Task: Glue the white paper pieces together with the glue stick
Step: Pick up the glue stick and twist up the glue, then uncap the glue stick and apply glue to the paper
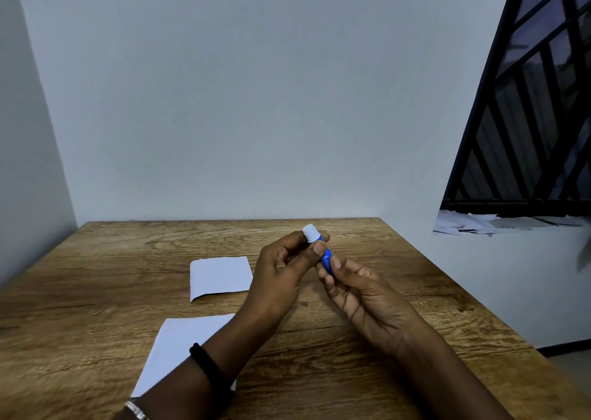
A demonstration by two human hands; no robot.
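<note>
Likely to uncap it, the left hand (281,271) pinches the white cap (309,231) of the blue plastic glue stick (327,258), the right hand (364,295) clamping its barrel.

near paper (179,346) partly behind forearm (233,349), glue stick (326,256) label unreadable

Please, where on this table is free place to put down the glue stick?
Bare wood lies between the right hand and the table's right edge, along the far edge behind the glue stick, and left of both papers. It is crowded near left: the small paper and the large paper, the left forearm over the latter.
</note>
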